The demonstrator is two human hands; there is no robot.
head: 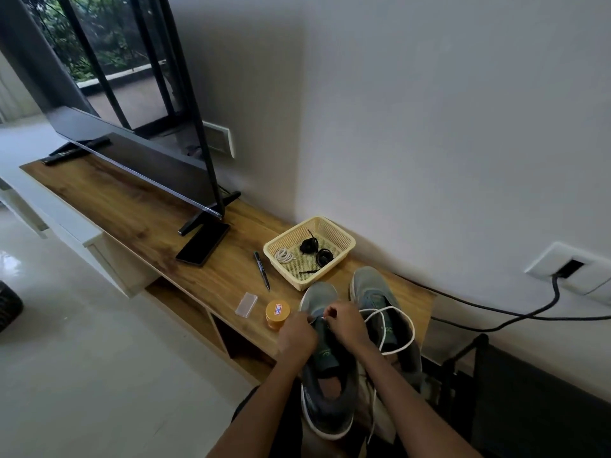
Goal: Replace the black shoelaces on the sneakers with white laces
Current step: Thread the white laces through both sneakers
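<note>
Right now the right hand's (347, 323) curled fingertips pinch the white lace (412, 330) at the front eyelets of a grey sneaker (327, 401), and the left hand's (297, 337) curled fingers grip that sneaker's eyelet edge just beside them. The lace's slack loops over the second sneaker (373, 285). Both shoes lie just on the person's side of the cream basket (337, 228), which holds 2 coiled black laces (309, 244) and 1 coiled spare white lace (285, 255).
</note>
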